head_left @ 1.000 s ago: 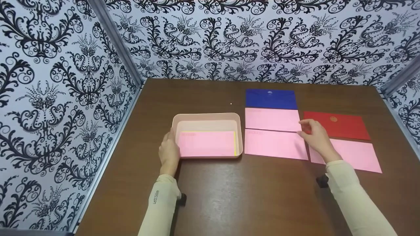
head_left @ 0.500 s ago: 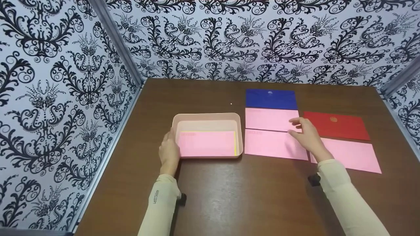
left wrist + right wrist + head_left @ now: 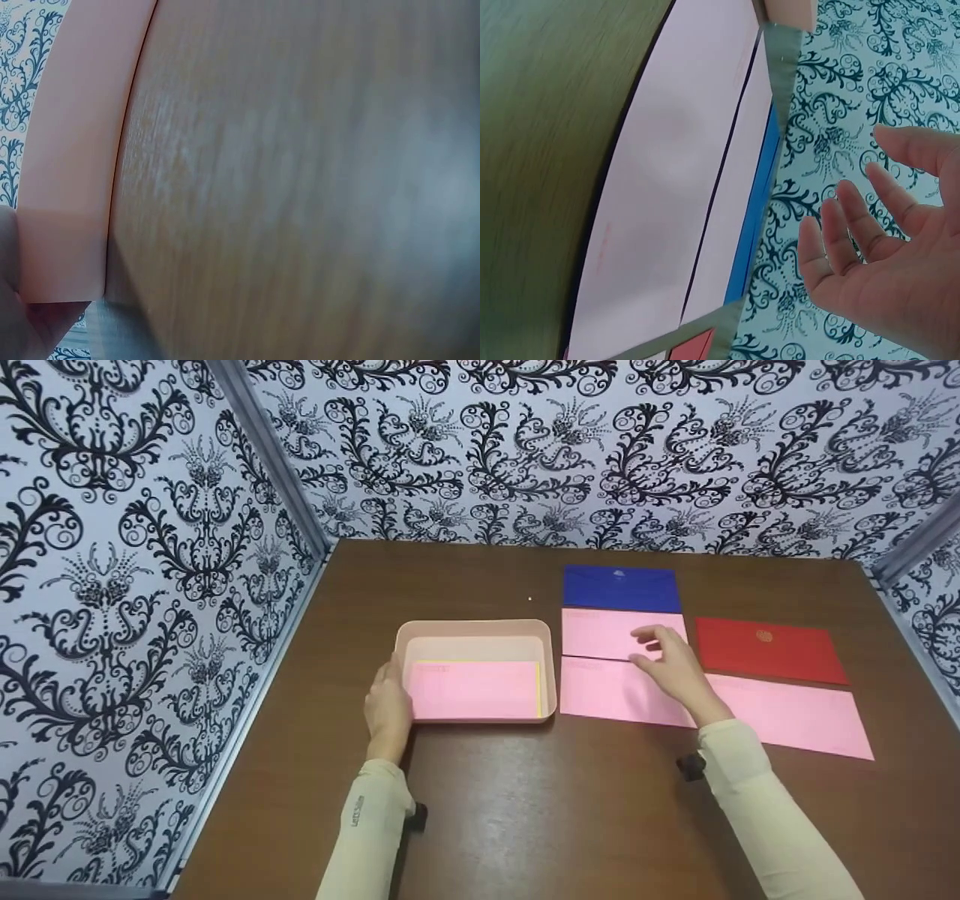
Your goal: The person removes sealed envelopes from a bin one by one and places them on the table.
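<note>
My left hand (image 3: 388, 705) holds the left side of a pale pink plastic tray (image 3: 474, 628), its fingers along the outer wall near the front corner. In the left wrist view, part of that hand shows at the end of the tray wall (image 3: 71, 165). A pink envelope (image 3: 476, 690) lies in the tray, with yellow edges showing beneath it. My right hand (image 3: 671, 664) is over two more pink envelopes, the far one (image 3: 596, 631) and the near one (image 3: 607, 686). Its fingers are loosely bent and apart, holding nothing, as the right wrist view shows the hand (image 3: 900, 247).
A blue envelope (image 3: 621, 588) lies behind the two pink ones. To their right, a red envelope (image 3: 772, 650) with a gold emblem lies behind another pink envelope (image 3: 795, 714). Patterned walls (image 3: 480, 450) stand at the brown table's (image 3: 480, 810) back and sides.
My right hand has moved left, from the right edge of the two pink envelopes to over them. The left hand and the tray have stayed in place.
</note>
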`<state>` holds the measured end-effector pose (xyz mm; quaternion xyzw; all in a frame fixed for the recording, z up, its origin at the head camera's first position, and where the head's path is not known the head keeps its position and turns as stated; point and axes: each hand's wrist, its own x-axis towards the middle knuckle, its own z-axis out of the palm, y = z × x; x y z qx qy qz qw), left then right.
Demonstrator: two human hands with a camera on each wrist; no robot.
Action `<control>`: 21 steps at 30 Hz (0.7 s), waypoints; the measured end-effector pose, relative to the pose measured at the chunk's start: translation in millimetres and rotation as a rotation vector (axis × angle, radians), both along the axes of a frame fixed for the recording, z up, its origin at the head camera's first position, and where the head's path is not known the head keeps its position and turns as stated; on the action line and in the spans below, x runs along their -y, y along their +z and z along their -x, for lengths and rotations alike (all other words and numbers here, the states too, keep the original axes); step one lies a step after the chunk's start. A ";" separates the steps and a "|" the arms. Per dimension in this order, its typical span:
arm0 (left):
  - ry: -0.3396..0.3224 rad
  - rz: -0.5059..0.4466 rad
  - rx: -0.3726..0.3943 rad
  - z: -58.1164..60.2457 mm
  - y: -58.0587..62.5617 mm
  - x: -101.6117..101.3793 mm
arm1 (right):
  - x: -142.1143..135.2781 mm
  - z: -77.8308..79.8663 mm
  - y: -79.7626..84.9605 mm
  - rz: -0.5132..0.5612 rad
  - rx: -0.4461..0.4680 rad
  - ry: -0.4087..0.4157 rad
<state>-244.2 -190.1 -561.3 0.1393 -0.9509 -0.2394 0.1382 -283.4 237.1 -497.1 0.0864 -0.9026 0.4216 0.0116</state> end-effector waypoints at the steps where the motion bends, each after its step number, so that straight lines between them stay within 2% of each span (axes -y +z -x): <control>1: -0.004 -0.003 -0.003 -0.2 -0.1 0.1 | 2.3 -0.1 0.7 0.000 0.001 0.001; 11: 0.009 -0.002 -0.002 -0.3 -1.3 0.9 | 25.9 4.0 4.1 0.083 0.008 0.050; 21: -0.003 0.012 -0.022 -0.3 -1.0 -0.5 | 51.2 5.0 8.1 0.117 0.020 0.107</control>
